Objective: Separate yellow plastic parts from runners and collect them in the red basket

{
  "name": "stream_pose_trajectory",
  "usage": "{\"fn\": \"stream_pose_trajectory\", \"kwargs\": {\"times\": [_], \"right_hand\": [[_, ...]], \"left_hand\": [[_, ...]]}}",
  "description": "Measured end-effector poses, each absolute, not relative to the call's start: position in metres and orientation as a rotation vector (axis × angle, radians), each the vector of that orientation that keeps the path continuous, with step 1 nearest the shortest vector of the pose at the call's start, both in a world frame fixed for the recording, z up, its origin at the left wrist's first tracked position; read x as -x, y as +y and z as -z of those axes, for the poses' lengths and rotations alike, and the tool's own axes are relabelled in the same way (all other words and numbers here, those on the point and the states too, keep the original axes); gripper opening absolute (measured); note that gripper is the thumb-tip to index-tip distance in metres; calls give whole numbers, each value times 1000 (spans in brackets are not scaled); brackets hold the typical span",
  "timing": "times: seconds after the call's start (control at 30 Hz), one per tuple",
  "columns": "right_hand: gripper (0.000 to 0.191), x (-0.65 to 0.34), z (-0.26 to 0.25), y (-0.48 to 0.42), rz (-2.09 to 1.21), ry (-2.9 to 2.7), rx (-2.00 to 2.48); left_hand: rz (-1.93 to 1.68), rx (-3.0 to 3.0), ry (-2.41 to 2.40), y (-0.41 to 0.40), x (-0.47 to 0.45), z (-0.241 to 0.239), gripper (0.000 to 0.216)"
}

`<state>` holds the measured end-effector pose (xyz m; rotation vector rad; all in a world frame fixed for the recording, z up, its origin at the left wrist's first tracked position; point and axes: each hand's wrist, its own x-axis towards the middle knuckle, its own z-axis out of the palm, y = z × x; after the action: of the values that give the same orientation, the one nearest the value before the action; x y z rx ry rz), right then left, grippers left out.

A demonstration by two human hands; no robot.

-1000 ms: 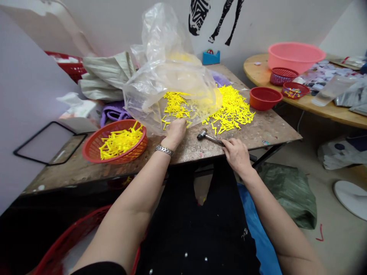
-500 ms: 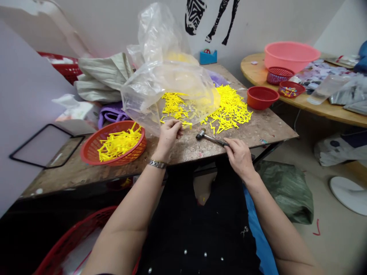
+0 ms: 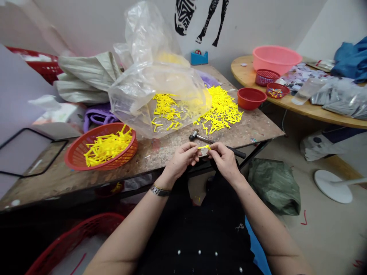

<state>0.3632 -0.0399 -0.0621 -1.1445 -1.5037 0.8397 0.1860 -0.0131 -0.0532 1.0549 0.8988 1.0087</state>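
Note:
A small, thin yellow plastic piece (image 3: 204, 147) is stretched between my two hands, just over the table's front edge. My left hand (image 3: 185, 158) pinches its left end, and my right hand (image 3: 225, 158) pinches the other end. Behind them a hammer (image 3: 205, 139) lies on the table, its black handle partly hidden by my right hand. A loose heap of similar yellow pieces (image 3: 222, 109) spreads beyond the hammer. More of them lie in the mouth of a clear plastic bag (image 3: 137, 86). To the left, an orange-red basket (image 3: 73, 152) holds another pile.
A blue tape dispenser (image 3: 199, 58) stands at the wall. A red bowl (image 3: 251, 99) sits at the table's right edge. The round wooden table (image 3: 243, 74) carries a pink basin (image 3: 275, 59) and small baskets. Below left is a large red basket (image 3: 57, 244); a green sack (image 3: 273, 187) lies on the floor.
My right hand has let go of the hammer, which now lies on the table. Both hands have come together on one yellow piece, my left hand moving right and toward me. The view has shifted slightly.

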Motion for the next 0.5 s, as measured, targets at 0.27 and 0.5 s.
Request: {"fn": "stream_pose_trajectory", "kwargs": {"times": [0.27,0.5], "right_hand": [[16,-371,51,-34,-664,-1822,1190],[15,-368,43,-27,-708,-1898,1200]], "left_hand": [[-891,-1794,1050,-21,-183,39,24],[-857,-1833,1111,-15,-182,42,27]]}}
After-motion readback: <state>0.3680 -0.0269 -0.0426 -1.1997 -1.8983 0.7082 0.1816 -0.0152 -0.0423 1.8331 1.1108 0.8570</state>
